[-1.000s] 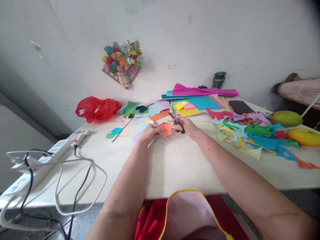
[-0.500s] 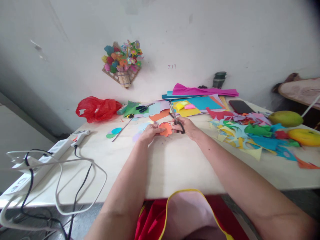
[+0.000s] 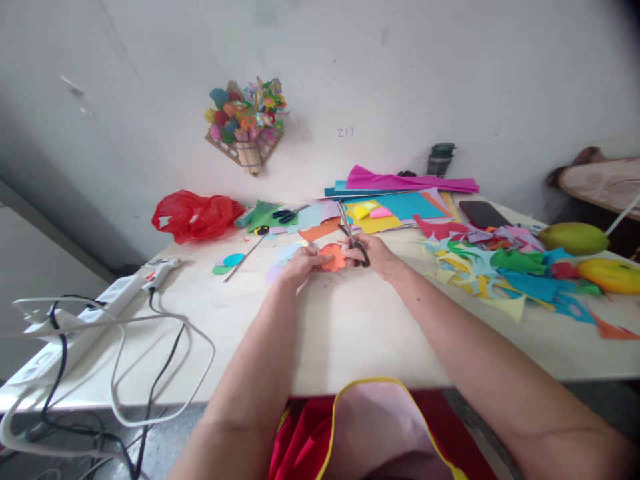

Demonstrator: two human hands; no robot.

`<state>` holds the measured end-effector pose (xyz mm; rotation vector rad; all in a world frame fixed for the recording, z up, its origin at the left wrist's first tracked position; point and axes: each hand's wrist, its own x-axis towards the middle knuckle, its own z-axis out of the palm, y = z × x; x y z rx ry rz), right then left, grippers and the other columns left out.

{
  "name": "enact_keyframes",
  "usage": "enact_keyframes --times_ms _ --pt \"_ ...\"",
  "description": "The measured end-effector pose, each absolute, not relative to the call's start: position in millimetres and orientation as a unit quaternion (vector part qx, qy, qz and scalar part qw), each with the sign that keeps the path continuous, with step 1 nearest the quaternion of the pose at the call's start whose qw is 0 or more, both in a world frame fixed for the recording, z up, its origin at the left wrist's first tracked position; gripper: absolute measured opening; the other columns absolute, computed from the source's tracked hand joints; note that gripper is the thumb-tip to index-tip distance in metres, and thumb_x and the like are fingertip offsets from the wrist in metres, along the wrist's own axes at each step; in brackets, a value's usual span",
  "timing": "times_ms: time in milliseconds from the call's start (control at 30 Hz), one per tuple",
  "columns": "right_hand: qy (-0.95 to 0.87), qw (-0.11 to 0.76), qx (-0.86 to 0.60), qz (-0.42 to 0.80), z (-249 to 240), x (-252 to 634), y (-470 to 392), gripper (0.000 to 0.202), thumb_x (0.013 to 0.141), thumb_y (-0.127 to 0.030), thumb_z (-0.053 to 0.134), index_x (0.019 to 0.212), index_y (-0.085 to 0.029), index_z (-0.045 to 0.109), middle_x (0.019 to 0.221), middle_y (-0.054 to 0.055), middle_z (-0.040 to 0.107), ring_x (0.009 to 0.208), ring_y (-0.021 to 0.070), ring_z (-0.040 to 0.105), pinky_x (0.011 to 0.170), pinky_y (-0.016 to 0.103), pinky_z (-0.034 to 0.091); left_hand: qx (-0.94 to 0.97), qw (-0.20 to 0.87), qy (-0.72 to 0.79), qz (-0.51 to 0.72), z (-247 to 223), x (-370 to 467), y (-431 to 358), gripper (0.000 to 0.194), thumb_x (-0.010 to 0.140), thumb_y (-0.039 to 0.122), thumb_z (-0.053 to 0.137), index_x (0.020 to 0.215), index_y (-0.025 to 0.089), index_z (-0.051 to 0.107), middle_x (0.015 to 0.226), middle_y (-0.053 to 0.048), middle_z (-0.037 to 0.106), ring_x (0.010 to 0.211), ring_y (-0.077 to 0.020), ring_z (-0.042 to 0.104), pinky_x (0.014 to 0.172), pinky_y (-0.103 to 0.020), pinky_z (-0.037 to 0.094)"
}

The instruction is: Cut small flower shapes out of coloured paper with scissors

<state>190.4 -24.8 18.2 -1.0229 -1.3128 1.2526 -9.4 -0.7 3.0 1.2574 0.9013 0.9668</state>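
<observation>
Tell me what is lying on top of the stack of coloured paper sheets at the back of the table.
On the paper stack lie a folded magenta sheet and small yellow and pink pieces. The sheets lower in the stack are mostly covered; only their edges show.

An orange paper flower meets black-handled scissors above the table.

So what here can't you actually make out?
- Scissors: handles hidden in the right hand, head view.
- Orange paper flower: near edge covered by left hand fingers.
- Dark cup by the wall: too small to identify.
- Yellow fruit: cut off at the right edge.
</observation>
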Motion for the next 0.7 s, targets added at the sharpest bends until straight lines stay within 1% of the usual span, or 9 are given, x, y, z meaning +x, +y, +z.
enact_keyframes --times_ms 100,167,233,300,400,467,533,600,700 --pt "-0.551 0.484 -0.498 0.462 17.6 196.8 -19.3 0.041 0.059 -0.033 0.091 0.084 -0.02 0.062 0.058 -0.001 0.065 0.046 0.0138 0.057 0.044 0.024 0.04 0.534 0.606 0.395 0.437 5.2 -8.4 -1.9 0.042 0.037 0.037 0.095 0.056 0.013 0.066 0.058 -0.006 0.067 0.057 -0.0171 0.064 0.065 -0.031 0.054" --pt "-0.571 0.436 -0.595 0.361 18.2 201.8 -16.8 0.037 0.057 -0.034 0.091 0.073 -0.021 0.061 0.054 0.0 0.061 0.052 0.0186 0.06 0.047 0.027 0.042 0.524 0.602 0.392 0.457 5.8 -8.0 -2.1 0.043 0.038 0.039 0.096 0.057 0.014 0.067 0.061 -0.007 0.069 0.059 -0.0172 0.064 0.066 -0.031 0.054" --pt "-0.616 0.363 -0.668 0.206 20.0 205.0 -16.9 0.033 0.053 -0.033 0.092 0.067 -0.022 0.064 0.066 0.005 0.068 0.076 0.0267 0.068 0.056 0.029 0.045 0.514 0.598 0.389 0.476 5.8 -7.8 -1.6 0.043 0.038 0.04 0.096 0.059 0.014 0.069 0.064 -0.007 0.07 0.06 -0.0168 0.064 0.066 -0.031 0.054" --pt "-0.648 0.28 -0.699 0.116 23.1 205.0 -20.0 0.027 0.056 -0.034 0.09 0.069 -0.022 0.069 0.081 0.011 0.073 0.092 0.0323 0.069 0.066 0.032 0.047 0.505 0.594 0.39 0.49 5.7 -7.5 -1.0 0.045 0.037 0.042 0.096 0.06 0.014 0.07 0.065 -0.007 0.071 0.06 -0.0157 0.064 0.065 -0.029 0.054" --pt "-0.687 0.168 -0.704 0.066 29.5 200.6 -27.7 0.024 0.069 -0.037 0.08 0.085 -0.02 0.077 0.098 0.015 0.076 0.1 0.0324 0.069 0.074 0.034 0.048 0.499 0.591 0.395 0.496 5.7 -7.0 -0.5 0.046 0.035 0.043 0.096 0.059 0.014 0.069 0.064 -0.006 0.07 0.058 -0.0135 0.062 0.063 -0.027 0.052" --pt "-0.696 0.109 -0.708 0.037 34.1 196.8 -33.0 0.032 0.076 -0.035 0.074 0.102 -0.018 0.077 0.108 0.016 0.075 0.104 0.0309 0.068 0.077 0.032 0.048 0.498 0.591 0.396 0.497 5.8 -6.6 -0.8 0.046 0.036 0.043 0.096 0.059 0.014 0.068 0.063 -0.005 0.069 0.057 -0.0132 0.061 0.064 -0.027 0.052" --pt "-0.702 0.077 -0.707 0.019 37.9 194.1 -37.6 0.042 0.079 -0.033 0.071 0.116 -0.015 0.073 0.114 0.017 0.074 0.107 0.0299 0.068 0.078 0.031 0.048 0.496 0.592 0.396 0.498 5.9 -6.0 -1.3 0.047 0.036 0.043 0.096 0.058 0.014 0.068 0.063 -0.005 0.069 0.058 -0.0136 0.062 0.066 -0.028 0.052" --pt "-0.713 0.056 -0.698 0.027 40.2 192.9 -40.8 0.041 0.08 -0.031 0.068 0.117 -0.015 0.072 0.116 0.016 0.073 0.107 0.0289 0.068 0.078 0.03 0.048 0.493 0.593 0.395 0.499 5.9 -5.4 -1.7 0.047 0.036 0.043 0.096 0.059 0.013 0.068 0.064 -0.005 0.069 0.058 -0.0139 0.062 0.067 -0.029 0.052" --pt "-0.736 0.062 -0.673 0.037 39.1 193.0 -41.1 0.03 0.08 -0.024 0.067 0.107 -0.019 0.077 0.12 0.014 0.072 0.11 0.0285 0.067 0.08 0.03 0.049 0.489 0.594 0.394 0.502 6.0 -4.2 -1.9 0.048 0.036 0.043 0.096 0.06 0.013 0.068 0.065 -0.005 0.07 0.06 -0.0145 0.063 0.068 -0.03 0.053"
